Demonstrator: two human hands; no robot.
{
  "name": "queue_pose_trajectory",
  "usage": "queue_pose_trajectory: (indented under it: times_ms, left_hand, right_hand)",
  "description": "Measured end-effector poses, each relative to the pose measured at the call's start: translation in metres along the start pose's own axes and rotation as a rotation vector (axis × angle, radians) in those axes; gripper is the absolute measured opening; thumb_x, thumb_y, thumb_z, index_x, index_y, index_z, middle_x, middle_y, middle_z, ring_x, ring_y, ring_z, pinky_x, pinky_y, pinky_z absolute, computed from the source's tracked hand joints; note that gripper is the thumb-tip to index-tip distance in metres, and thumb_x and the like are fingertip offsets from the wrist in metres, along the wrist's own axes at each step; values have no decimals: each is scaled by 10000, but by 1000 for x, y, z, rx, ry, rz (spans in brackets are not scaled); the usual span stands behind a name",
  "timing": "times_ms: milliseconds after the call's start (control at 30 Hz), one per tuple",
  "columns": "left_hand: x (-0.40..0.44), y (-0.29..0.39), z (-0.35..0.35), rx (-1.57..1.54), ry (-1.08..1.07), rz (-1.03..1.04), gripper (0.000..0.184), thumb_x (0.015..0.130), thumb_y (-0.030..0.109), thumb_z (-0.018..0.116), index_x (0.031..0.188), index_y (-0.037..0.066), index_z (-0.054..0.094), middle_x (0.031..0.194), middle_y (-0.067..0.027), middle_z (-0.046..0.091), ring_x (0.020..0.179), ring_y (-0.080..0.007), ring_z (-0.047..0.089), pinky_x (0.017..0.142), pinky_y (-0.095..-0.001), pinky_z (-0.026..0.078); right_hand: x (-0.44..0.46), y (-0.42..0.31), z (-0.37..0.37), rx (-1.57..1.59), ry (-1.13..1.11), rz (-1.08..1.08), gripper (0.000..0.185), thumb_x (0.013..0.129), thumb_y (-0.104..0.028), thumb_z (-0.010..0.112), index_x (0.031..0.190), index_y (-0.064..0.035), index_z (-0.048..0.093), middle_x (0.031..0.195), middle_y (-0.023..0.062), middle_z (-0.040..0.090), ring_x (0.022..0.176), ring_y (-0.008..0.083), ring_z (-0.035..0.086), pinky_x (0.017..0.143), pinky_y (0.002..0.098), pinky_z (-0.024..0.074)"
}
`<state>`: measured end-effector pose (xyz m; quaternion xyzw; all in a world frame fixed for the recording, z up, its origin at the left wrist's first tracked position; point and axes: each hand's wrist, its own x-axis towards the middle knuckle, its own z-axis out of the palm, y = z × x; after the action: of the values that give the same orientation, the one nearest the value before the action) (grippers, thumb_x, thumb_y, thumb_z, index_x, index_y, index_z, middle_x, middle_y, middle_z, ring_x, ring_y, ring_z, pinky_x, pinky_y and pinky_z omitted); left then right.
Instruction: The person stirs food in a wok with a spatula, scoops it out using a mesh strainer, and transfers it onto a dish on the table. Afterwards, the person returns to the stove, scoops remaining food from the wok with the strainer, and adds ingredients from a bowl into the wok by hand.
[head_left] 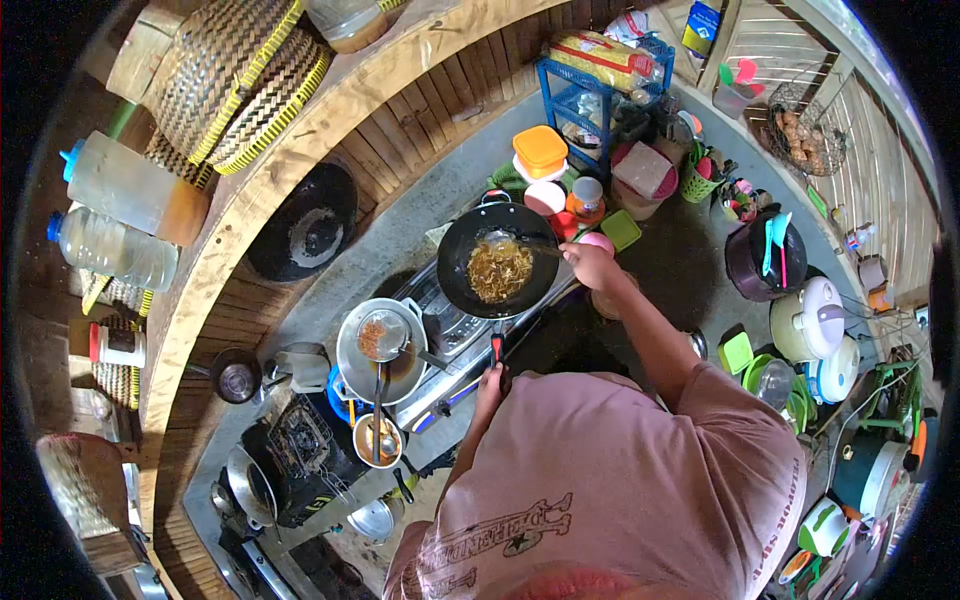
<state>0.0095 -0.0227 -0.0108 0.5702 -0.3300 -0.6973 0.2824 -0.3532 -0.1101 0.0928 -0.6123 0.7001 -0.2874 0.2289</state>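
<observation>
A black wok [455,240] rests on the gas stove [450,335], with brown noodle-like food [500,276] in it. My left hand [489,386] is closed around the wok's red and black handle [497,347]. In my right hand [592,264] is a spatula [545,249], gripped at its handle and reaching over the wok's right side into the food. Left of the wok, a light metal pan [357,330] holds brown liquid. A strainer ladle [380,334] with reddish bits lies across it. Below that pan stands a small pot [372,460] with utensils in it.
Behind the wok stand an orange-lidded container [540,150] and a blue rack [575,85]. A dark pot [765,255] and a rice cooker [808,318] line the right side. A black pan [310,222] hangs on the wooden wall. Water jugs [130,190] sit on the upper-left ledge.
</observation>
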Motion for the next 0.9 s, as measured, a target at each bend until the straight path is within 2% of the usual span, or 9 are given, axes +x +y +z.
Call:
queue_pose_trajectory:
  times_ms: [100, 167, 233, 300, 367, 533, 633, 767, 900]
  left_hand:
    - [-15, 5, 6, 109, 24, 91, 326, 966, 394, 589, 833, 97, 590, 600, 25, 484, 527, -93, 463, 496, -262, 332]
    - [-34, 26, 18, 118, 47, 69, 342, 972, 418, 579, 814, 115, 580, 580, 32, 474, 499, -87, 447, 476, -253, 318]
    - [-37, 36, 26, 116, 71, 47, 359, 977, 442, 570, 795, 133, 570, 560, 40, 465, 471, -80, 430, 456, -244, 304]
    - [-40, 36, 27, 90, 81, 5, 372, 976, 469, 573, 787, 148, 557, 545, 26, 472, 422, -78, 410, 414, -239, 283]
    - [-41, 35, 27, 79, 97, 20, 419, 965, 516, 573, 795, 135, 546, 552, 15, 491, 417, -81, 435, 398, -241, 362]
    - [-32, 26, 22, 113, 144, 3, 478, 970, 537, 552, 798, 92, 534, 562, 4, 485, 419, -94, 435, 381, -261, 394]
    - [-30, 27, 20, 140, 110, 8, 483, 970, 541, 549, 795, 91, 526, 561, 9, 466, 420, -93, 423, 385, -260, 394]
    - [-35, 37, 18, 165, 161, 25, 484, 960, 559, 559, 754, 128, 485, 543, 32, 437, 425, -82, 401, 390, -281, 367]
    - [-32, 35, 14, 323, 231, -35, 542, 921, 637, 561, 678, 160, 480, 554, 39, 428, 455, -98, 402, 426, -285, 336]
  right_hand:
    - [2, -4, -8, 131, 26, 17, 310, 981, -184, 478, 1204, -75, 664, 1081, 194, 696, 951, 358, 683, 838, 445, 535]
    - [2, -12, -14, -90, 48, 57, 303, 977, -181, 476, 1181, -67, 670, 1073, 190, 696, 904, 378, 681, 814, 457, 540]
    - [4, -19, -21, -37, -92, 71, 341, 972, -190, 498, 1245, -41, 639, 1108, 213, 684, 1028, 368, 661, 918, 421, 503]
    - [8, -11, -19, 30, -77, -14, 332, 967, -192, 511, 1233, -46, 646, 1077, 220, 689, 1008, 367, 667, 904, 430, 508]
    - [10, -7, -22, 39, -68, -50, 325, 975, -209, 499, 1218, -55, 651, 1051, 208, 696, 945, 384, 672, 851, 463, 519]
    - [38, -14, -30, -124, -54, -37, 329, 974, -265, 505, 1214, -95, 652, 904, 220, 699, 864, 409, 678, 780, 516, 530]
    - [57, -9, -9, -86, -133, -177, 327, 974, -271, 504, 1208, -104, 661, 965, 223, 698, 893, 415, 675, 805, 515, 531]
    - [67, -8, -29, -41, -254, -150, 329, 975, -270, 498, 1197, -107, 679, 1076, 211, 687, 981, 389, 668, 874, 494, 523]
    - [89, -21, -50, -188, -197, -106, 318, 970, -266, 509, 1199, -125, 678, 1072, 188, 696, 982, 379, 672, 864, 482, 529]
